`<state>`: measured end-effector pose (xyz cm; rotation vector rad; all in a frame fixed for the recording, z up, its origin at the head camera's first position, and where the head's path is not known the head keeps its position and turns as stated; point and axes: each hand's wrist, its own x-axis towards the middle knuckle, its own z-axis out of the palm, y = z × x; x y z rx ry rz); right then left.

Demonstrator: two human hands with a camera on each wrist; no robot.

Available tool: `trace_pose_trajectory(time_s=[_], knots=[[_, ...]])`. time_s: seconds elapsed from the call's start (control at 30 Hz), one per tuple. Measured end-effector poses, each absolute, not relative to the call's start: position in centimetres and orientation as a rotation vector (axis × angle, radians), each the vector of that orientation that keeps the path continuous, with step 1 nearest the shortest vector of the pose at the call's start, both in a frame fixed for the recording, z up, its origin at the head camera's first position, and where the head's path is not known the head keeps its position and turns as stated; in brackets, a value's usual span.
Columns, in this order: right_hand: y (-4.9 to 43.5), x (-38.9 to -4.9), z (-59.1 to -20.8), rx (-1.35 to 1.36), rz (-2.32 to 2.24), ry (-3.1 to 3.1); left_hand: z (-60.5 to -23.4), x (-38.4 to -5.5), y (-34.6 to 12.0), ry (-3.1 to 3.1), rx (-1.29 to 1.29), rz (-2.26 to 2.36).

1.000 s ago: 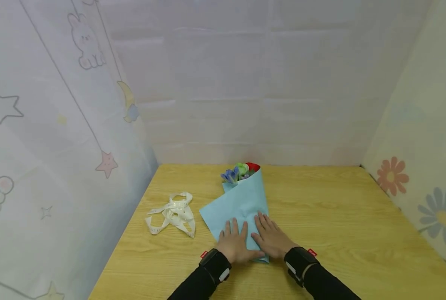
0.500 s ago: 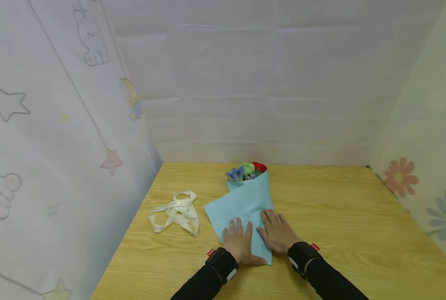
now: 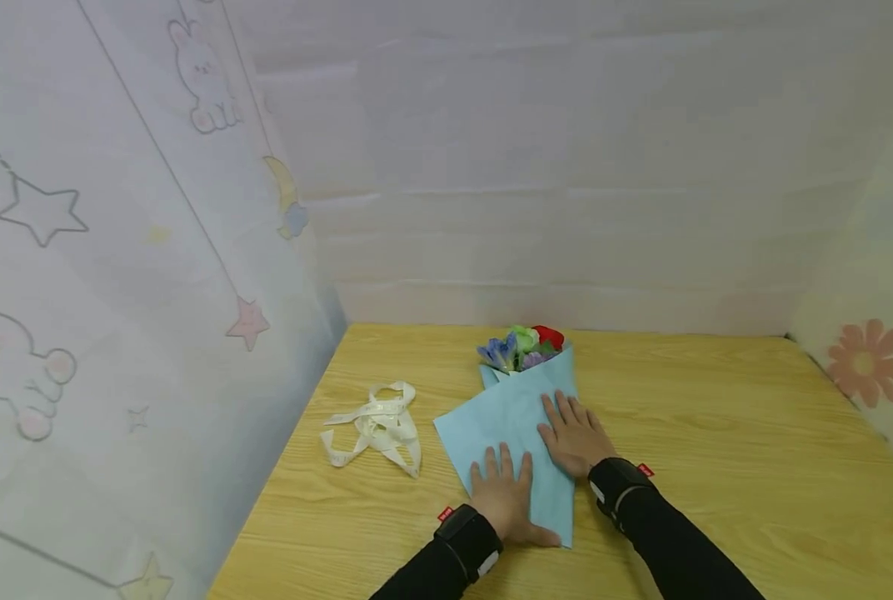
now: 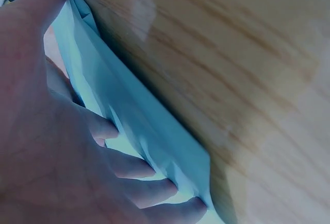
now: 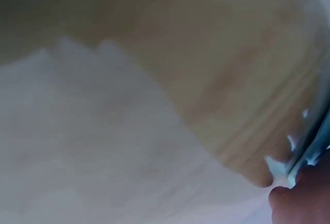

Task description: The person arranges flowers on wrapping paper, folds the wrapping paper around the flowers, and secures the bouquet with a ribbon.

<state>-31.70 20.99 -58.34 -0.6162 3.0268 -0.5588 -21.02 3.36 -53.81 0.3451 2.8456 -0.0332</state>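
Note:
A bouquet of artificial-looking flowers [image 3: 525, 346], blue, green, purple and red, pokes out of light blue wrapping paper [image 3: 502, 417] lying on the table. My left hand [image 3: 505, 500] rests on the lower part of the paper with fingers spread and thumb stretched along the bottom end. Higher up, my right hand [image 3: 576, 435] lies with straight fingers on the paper's right edge. In the left wrist view the fingertips [image 4: 165, 190] press on the folded paper [image 4: 139, 110]. The right wrist view catches only a bit of the hand [image 5: 304, 198] beside the paper's edge. The stems are hidden inside.
A loose tangle of cream printed ribbon [image 3: 382, 425] lies left of the bouquet on the wooden table [image 3: 686, 417]. Cloth walls [image 3: 566, 167] with cartoon prints stand behind the table and on both sides.
The right hand has slid up along the paper's right edge, away from the left hand. The left hand stays on the lower paper. The whole head view has shifted, so things appear further right.

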Motion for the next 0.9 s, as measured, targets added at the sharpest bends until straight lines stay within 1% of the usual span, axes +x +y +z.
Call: trace_pose_trajectory(time_s=[0.27,0.4,0.6,0.73,0.8,0.9], knots=[[21.7,-33.4,-58.4,-0.512,-0.578,3.042,-51.2,-19.9,3.6,2.813,0.330,-0.030],[21.7,-34.4,-58.0,-0.443,-0.601,3.036,-51.3,-19.9,3.3,2.826,0.360,-0.081],[22.0,-35.8,-57.4,-0.451,-0.653,2.994,-52.3,-20.6,3.4,2.820,0.347,-0.131],[22.3,-37.2,-57.2,-0.441,-0.631,3.002,-51.9,-20.6,3.5,2.828,0.333,-0.151],[22.8,-37.7,-57.0,-0.435,-0.626,3.000,-51.1,-20.3,3.7,2.823,0.316,-0.150],[23.8,-38.7,-57.6,-0.445,-0.599,3.012,-51.1,-20.0,3.7,2.832,0.319,-0.152]])
